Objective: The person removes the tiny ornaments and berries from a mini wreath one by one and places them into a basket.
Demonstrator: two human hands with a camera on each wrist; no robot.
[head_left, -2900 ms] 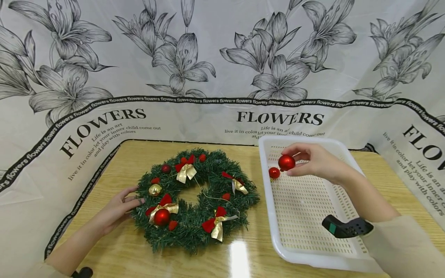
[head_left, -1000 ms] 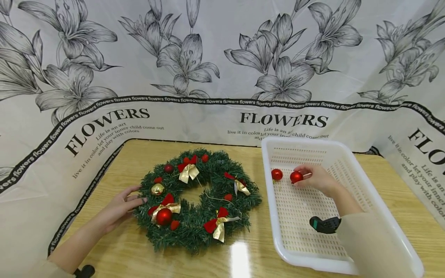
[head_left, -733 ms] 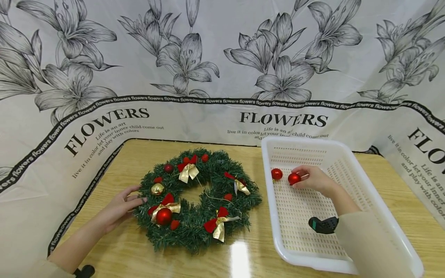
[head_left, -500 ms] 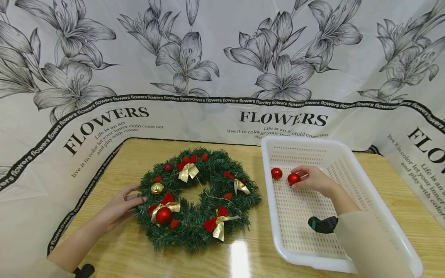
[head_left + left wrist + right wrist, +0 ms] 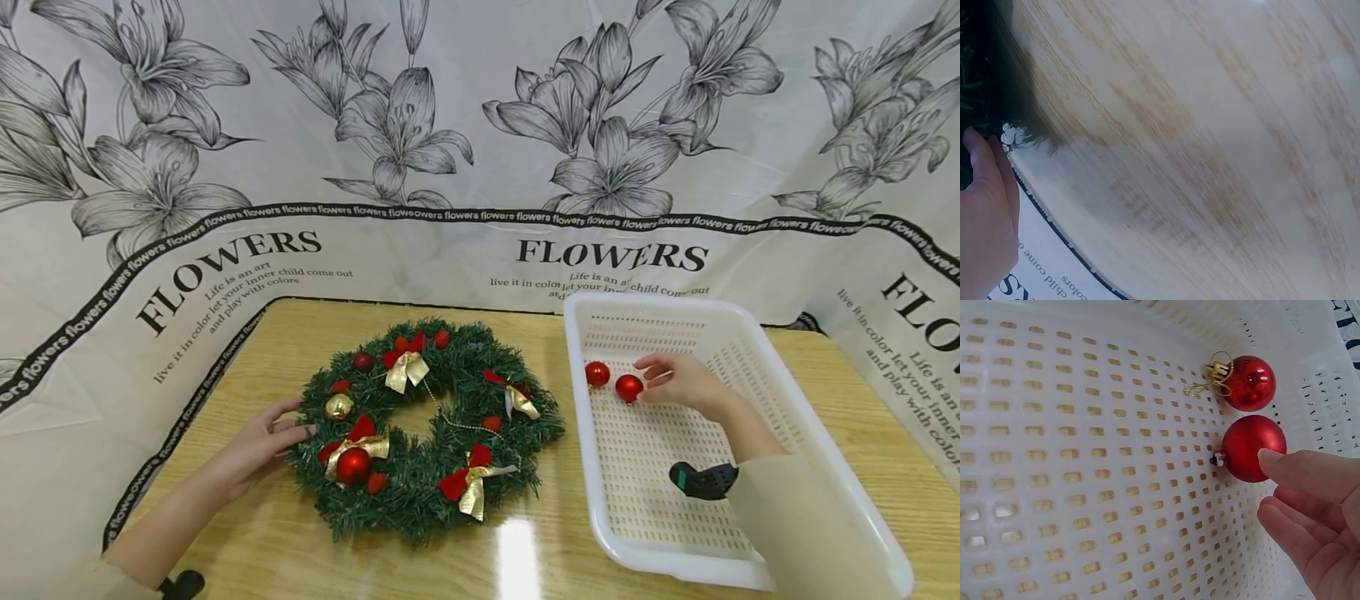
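In the head view a green wreath (image 5: 457, 508) with red-and-gold bows and small baubles lies on the table. My left hand (image 5: 258, 450) touches its left edge with extended fingers; the left wrist view shows this hand (image 5: 988, 206) against the dark greenery. My right hand (image 5: 686, 387) is inside the white basket (image 5: 588, 467), fingers spread apart. Just left of its fingertips sits a matte red bauble (image 5: 628, 387) with a silver cap. In the right wrist view the thumb overlaps this matte bauble (image 5: 1250, 447). A shiny red bauble (image 5: 1249, 384) with a gold cord lies beside it.
The wooden table (image 5: 300, 550) carries the wreath on the left and the basket on the right. A white cloth (image 5: 442, 250) printed with flowers and lettering stands as a wall behind and at both sides. Perforated basket walls surround the right hand.
My right hand has lowered the matte red bauble into the basket beside the shiny one. Its fingers have just come away from it. The left hand stays at the wreath's edge.
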